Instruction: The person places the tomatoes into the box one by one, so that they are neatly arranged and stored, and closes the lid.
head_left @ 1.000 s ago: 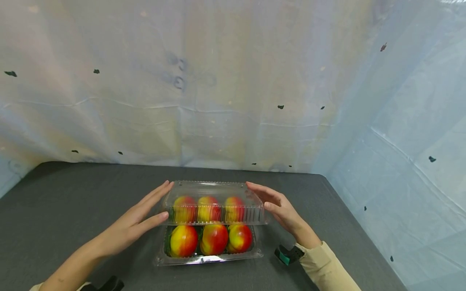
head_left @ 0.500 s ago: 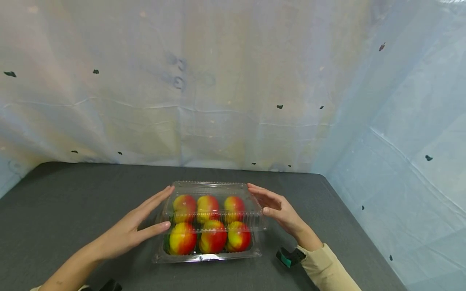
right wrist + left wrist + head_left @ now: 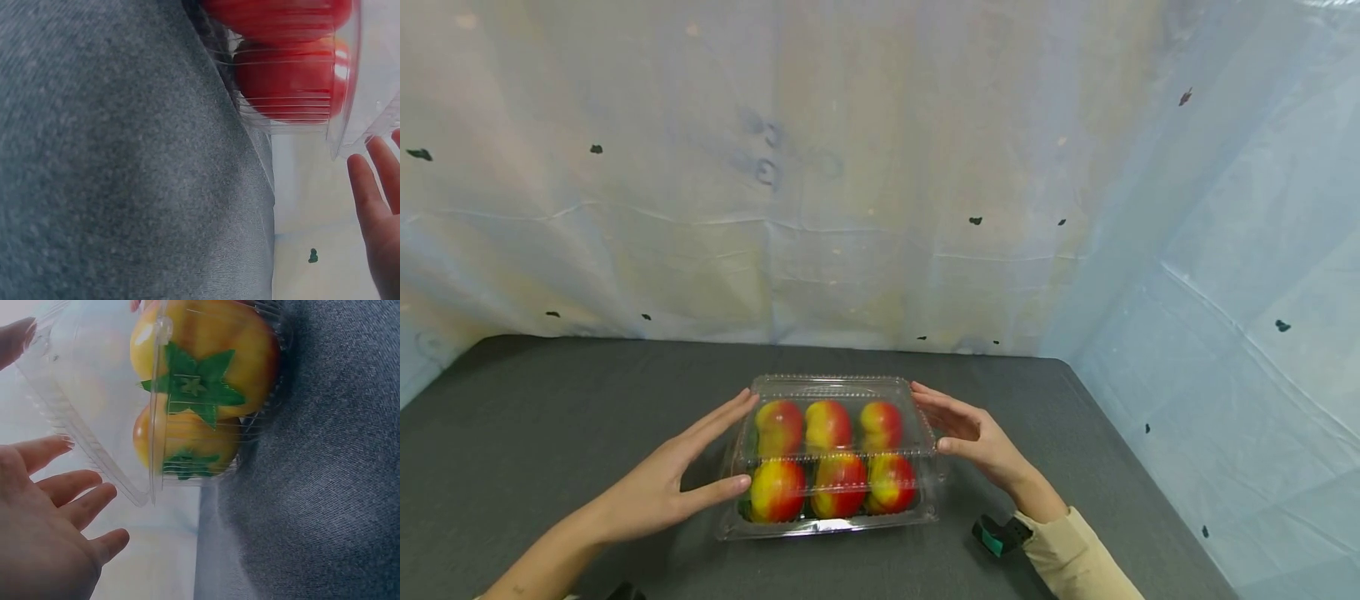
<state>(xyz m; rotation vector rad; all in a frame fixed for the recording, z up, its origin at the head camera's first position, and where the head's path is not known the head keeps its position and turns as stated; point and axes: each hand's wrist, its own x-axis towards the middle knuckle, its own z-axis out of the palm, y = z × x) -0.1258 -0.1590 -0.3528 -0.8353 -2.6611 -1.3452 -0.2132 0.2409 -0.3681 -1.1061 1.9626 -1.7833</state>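
A clear plastic clamshell box (image 3: 835, 526) on the dark table holds two rows of red-and-yellow fruits (image 3: 777, 490). Its see-through lid (image 3: 831, 386) is hinged at the back and leans down over the fruits, with its front edge raised above the base. My left hand (image 3: 658, 487) is at the lid's left side, fingers and thumb spread, fingertips touching it. On the opposite side my right hand (image 3: 981, 437) has its fingertips and thumb against the lid's right edge. The left wrist view shows green star-shaped leaves (image 3: 192, 385) on the fruits.
A dark grey cloth-like surface (image 3: 587, 400) covers the table. Behind it hangs a pale plastic sheet (image 3: 865, 167) with small dark marks, and another sheet (image 3: 1240, 333) stands along the right side.
The lid has swung down toward the front, so its front edge now overlaps the front row of fruits. Both thumbs have moved slightly down with it.
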